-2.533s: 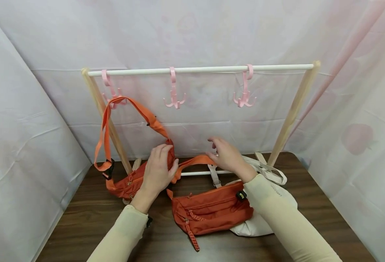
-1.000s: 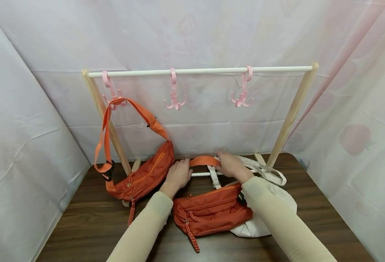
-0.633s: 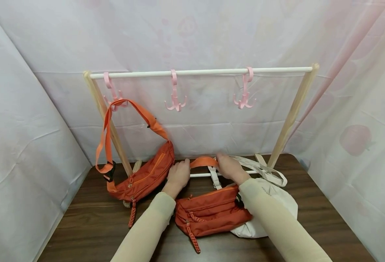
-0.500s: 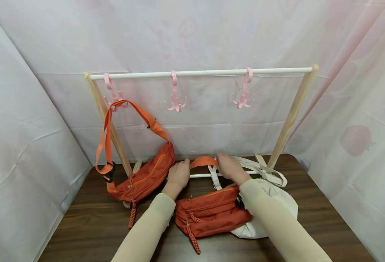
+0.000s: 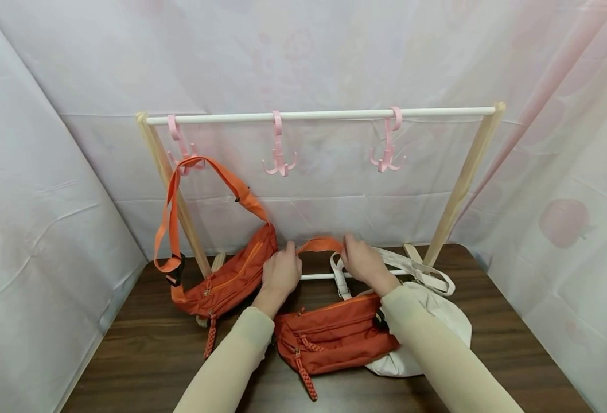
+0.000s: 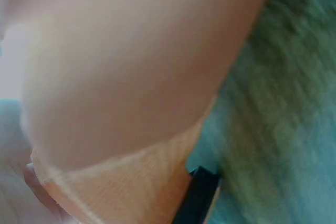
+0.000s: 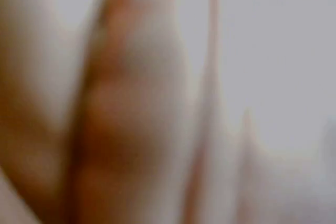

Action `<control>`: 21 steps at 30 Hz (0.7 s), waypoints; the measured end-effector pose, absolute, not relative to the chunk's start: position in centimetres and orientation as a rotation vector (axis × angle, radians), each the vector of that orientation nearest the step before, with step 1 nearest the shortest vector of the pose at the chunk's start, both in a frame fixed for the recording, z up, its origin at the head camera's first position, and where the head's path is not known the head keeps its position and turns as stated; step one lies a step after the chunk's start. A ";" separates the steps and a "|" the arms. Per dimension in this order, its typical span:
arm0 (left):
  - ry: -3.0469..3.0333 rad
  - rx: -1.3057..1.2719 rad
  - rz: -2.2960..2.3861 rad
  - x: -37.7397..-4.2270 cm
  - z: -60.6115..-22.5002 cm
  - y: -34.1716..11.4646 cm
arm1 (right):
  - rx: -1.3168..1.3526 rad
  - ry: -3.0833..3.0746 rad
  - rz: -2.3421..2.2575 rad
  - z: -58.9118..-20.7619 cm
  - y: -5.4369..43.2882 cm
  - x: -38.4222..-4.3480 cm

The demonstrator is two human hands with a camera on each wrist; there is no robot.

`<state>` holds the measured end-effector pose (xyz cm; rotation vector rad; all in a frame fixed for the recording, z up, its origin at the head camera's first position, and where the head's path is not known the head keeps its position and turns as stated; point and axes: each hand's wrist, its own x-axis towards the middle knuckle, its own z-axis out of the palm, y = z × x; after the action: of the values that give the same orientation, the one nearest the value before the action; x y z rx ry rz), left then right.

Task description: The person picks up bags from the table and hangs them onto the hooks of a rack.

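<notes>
Both hands hold the orange strap (image 5: 320,245) of a rust-red waist bag (image 5: 334,338) that lies on the table. My left hand (image 5: 281,271) grips the strap's left part, just right of a second rust-red waist bag (image 5: 231,278). The strap (image 6: 136,187) shows below that hand in the left wrist view, beside a black strap fitting (image 6: 197,198). My right hand (image 5: 364,262) pinches the strap on the right; its wrist view is too blurred for detail. The second bag's strap (image 5: 236,183) loops over the left pink hook (image 5: 185,152), its body low by the table.
A white rail (image 5: 329,116) on wooden posts carries a middle pink hook (image 5: 280,155) and a right pink hook (image 5: 386,150). A cream bag (image 5: 445,315) lies partly under the front waist bag, its straps (image 5: 427,275) behind. A lower white bar (image 5: 316,276) crosses the table.
My left hand has left the hanging bag and moved right to the strap. The right hand has closed on the strap too. In the last half second the strap has risen slightly.
</notes>
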<state>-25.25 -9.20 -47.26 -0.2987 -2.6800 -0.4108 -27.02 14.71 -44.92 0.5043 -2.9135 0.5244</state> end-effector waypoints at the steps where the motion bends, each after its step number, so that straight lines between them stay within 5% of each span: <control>1: -2.657 -0.297 -0.416 -25.2 -47.1 -9.2 | 0.501 -2.897 0.527 -44.7 14.7 -26.9; 21: -2.417 -0.426 -0.679 -24.1 -44.1 -8.5 | 0.772 -2.439 0.446 -42.8 12.8 -25.4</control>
<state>-24.10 -8.45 -44.07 -0.4256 -2.4171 -0.6791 -25.39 12.82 -42.78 0.7718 -2.4393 0.4455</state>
